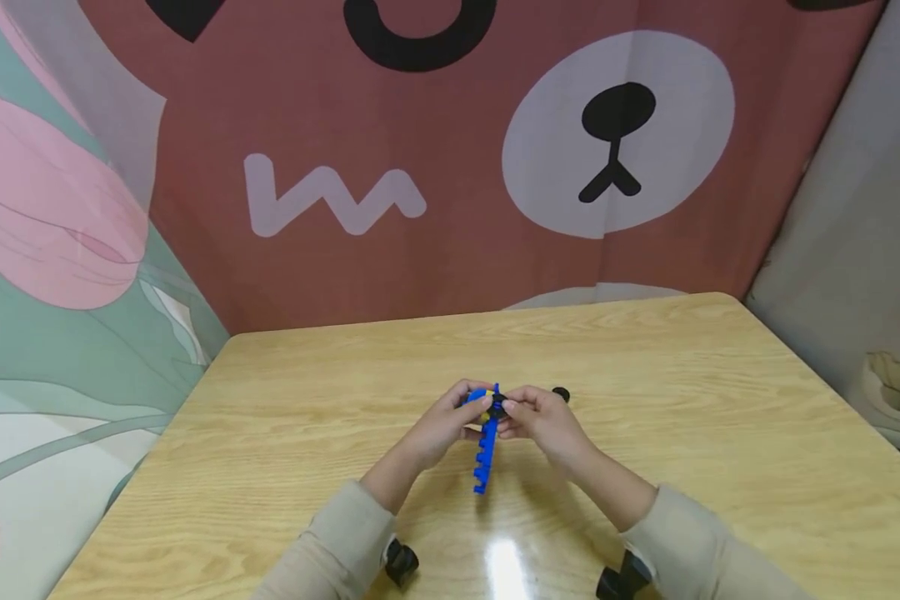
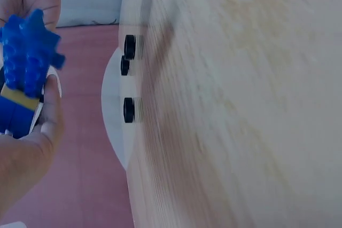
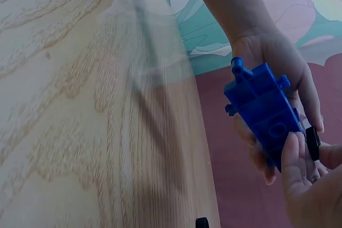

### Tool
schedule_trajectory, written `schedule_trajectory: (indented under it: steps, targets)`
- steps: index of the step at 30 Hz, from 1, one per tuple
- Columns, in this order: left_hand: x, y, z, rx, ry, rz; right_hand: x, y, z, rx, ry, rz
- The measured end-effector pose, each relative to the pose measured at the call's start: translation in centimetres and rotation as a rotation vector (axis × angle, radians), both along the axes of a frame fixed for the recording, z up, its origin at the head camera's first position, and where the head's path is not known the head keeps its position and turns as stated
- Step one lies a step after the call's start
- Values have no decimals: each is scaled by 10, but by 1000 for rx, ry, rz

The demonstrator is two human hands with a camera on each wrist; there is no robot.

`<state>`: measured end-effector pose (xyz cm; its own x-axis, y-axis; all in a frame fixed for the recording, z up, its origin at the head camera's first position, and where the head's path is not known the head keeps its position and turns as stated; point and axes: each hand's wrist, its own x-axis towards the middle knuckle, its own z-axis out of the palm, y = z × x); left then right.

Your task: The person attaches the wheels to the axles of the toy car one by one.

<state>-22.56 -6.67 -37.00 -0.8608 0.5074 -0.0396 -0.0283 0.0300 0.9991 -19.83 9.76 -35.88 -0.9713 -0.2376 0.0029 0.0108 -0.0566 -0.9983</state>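
Above the table, my left hand (image 1: 435, 429) grips a blue plastic building-block piece (image 1: 485, 458) with studs and side pegs. A yellow block (image 2: 20, 97) is joined to it, seen in the left wrist view. With thumb and fingers, my right hand (image 1: 551, 427) pinches a small black wheel (image 3: 313, 143) at the side of the blue piece. Whether the wheel is fixed onto it, I cannot tell. The right wrist view shows the piece's hollow underside, with the left palm (image 3: 278, 62) behind it. Fingers cover part of the piece.
Three loose black wheels (image 2: 129, 110) stand on the wooden table (image 1: 270, 467); in the head view one wheel (image 1: 561, 393) shows just beyond the right hand. A curtain with a bear print (image 1: 450, 275) hangs behind the far edge. Black devices (image 1: 401, 562) sit at both wrists.
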Motion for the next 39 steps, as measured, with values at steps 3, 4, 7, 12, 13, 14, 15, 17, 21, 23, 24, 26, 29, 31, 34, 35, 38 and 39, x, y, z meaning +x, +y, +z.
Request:
schedule_trajectory:
  steps: [3,4,7,12,13,14,15,17,21,23,24,26,29,31,34,35,38,39]
  targets:
    - [-2,-5,2,24,2,-36,-3,2,1,4,5,5]
    - [-2,-7,3,30,5,-44,-3,2,1,2,-1,6]
    - [-1,-11,4,37,11,-56,-2,5,0,-10,-16,24]
    - [0,-12,6,23,27,-52,-3,7,-4,-38,-15,62]
    - [0,-11,6,18,30,-48,-3,7,-4,-43,-14,62]
    - [0,-11,6,12,34,-45,-4,8,-5,-47,-15,62]
    - [0,-10,6,8,40,-43,-5,8,-5,-52,-16,62]
    - [-1,-10,6,-19,52,-35,-6,9,-6,-62,-22,59]
    - [-1,-9,8,-56,61,-15,-8,10,-7,-74,-39,65]
    - [-2,-10,7,-59,60,-4,-9,10,-7,-73,-44,70]
    - [-2,-11,7,-56,60,2,-9,10,-7,-72,-44,73]
    - [-1,-12,5,-51,66,13,-8,11,-6,-69,-43,80]
    - [-2,-13,3,-40,81,41,-9,13,-5,-65,-37,85]
    - [-2,-14,3,-33,91,59,-10,15,-5,-55,-30,88]
    - [-4,-15,4,-32,91,77,-10,19,-7,-30,-35,75]
    - [-4,-15,4,-34,90,79,-10,21,-7,-20,-35,69]
    - [-6,-17,4,-41,91,81,-10,26,-7,0,-32,40]
    - [-6,-17,3,-44,93,83,-10,28,-7,2,-33,30]
